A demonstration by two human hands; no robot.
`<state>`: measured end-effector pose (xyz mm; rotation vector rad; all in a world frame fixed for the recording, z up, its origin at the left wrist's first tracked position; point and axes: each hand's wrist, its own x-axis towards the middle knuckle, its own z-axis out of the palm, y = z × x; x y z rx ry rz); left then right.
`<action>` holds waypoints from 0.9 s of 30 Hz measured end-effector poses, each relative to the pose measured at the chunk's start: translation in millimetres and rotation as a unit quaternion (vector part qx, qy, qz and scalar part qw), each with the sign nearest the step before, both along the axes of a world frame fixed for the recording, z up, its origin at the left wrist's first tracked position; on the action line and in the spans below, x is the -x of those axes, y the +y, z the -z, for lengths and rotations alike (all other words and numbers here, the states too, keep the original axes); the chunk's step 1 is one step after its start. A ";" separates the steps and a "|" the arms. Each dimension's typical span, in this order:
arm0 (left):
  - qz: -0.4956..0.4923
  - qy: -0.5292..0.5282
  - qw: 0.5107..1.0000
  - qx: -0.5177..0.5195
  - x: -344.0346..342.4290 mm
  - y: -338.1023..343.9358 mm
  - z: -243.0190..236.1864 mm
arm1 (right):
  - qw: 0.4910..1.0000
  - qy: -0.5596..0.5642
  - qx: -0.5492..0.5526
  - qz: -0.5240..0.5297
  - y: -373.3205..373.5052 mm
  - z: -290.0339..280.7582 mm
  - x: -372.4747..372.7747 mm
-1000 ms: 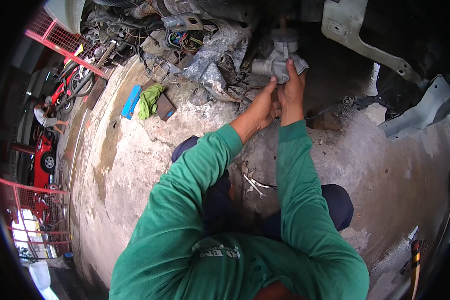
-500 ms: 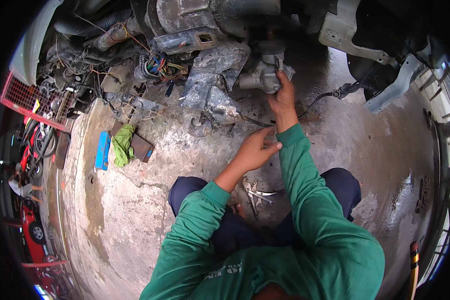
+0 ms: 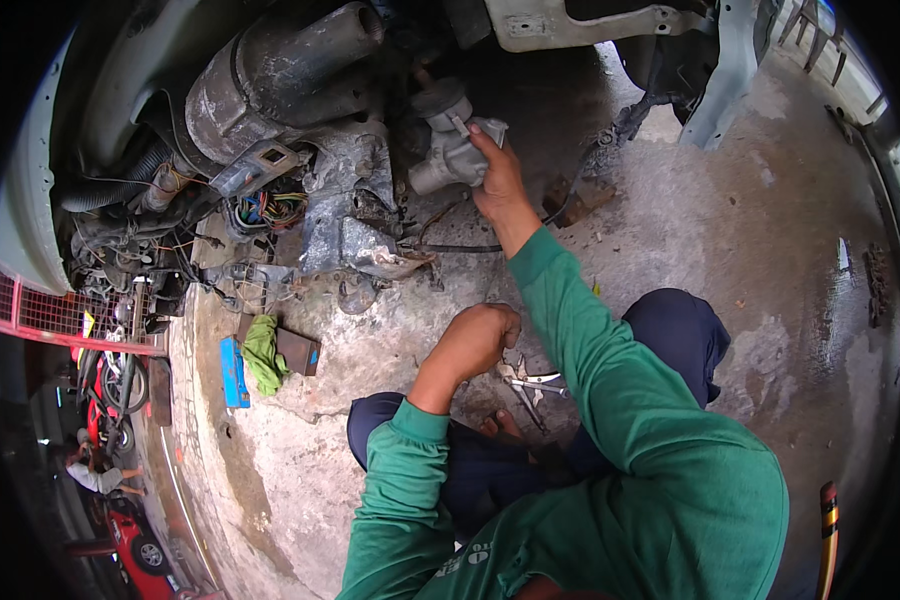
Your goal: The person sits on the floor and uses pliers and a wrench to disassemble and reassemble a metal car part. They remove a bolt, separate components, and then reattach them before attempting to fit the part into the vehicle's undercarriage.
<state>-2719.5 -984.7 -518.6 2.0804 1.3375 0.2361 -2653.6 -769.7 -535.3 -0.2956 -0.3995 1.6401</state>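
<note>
My right hand (image 3: pixel 500 185) reaches up under the vehicle, its fingers wrapped round a grey cast-metal housing (image 3: pixel 458 155). That housing has a short pipe stub at its lower left and a round darker piece at its top, close to the vehicle's underside. My left hand (image 3: pixel 478 342) is curled into a fist above the floor, apart from the housing; nothing shows in it, though its palm side is hidden. Beside it, locking pliers (image 3: pixel 515 372) lie on the concrete with other metal tools (image 3: pixel 542 384), between my legs.
A bent, dirty metal bracket (image 3: pixel 345 225) and bundled coloured wires (image 3: pixel 270 210) are left of the housing. A black hose (image 3: pixel 460 248) runs below it. Left on the floor are a green cloth (image 3: pixel 263 355), a blue box (image 3: pixel 234 372) and a brown block (image 3: pixel 298 352). A grey bracket (image 3: pixel 720 80) hangs at upper right.
My left hand has come away from my right cuff, moved down toward the pliers and curled up. My right hand still grips the housing. The whole view has shifted and turned.
</note>
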 end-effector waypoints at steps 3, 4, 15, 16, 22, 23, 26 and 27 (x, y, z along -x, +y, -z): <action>0.044 0.035 0.997 0.044 -3.7 -1.4 3.5 | 1.000 -0.001 0.006 -0.005 -0.4 -0.7 0.8; 0.056 0.048 0.996 0.051 -5.5 -2.3 2.2 | 1.000 -0.002 0.003 -0.004 -0.8 -2.7 0.9; 0.023 0.092 0.993 0.068 -6.9 3.6 9.6 | 1.000 -0.001 0.004 0.003 -4.7 -11.5 -2.8; 0.020 0.088 0.994 0.067 -6.8 5.9 10.8 | 1.000 0.003 0.001 0.003 -4.0 -10.8 -2.6; 0.007 0.025 0.999 0.025 -3.7 20.0 12.4 | 1.000 0.013 -0.023 0.014 0.2 -0.2 0.0; -0.006 0.015 0.999 0.029 -7.5 22.0 7.7 | 0.999 0.003 -0.030 0.018 2.6 6.9 -5.0; -0.043 -0.022 0.998 0.033 -14.8 26.8 -1.9 | 0.998 -0.011 -0.053 0.018 15.4 31.0 -22.8; -0.057 -0.039 0.997 0.031 -13.5 27.4 -1.2 | 0.999 -0.009 -0.053 0.011 16.7 35.9 -27.2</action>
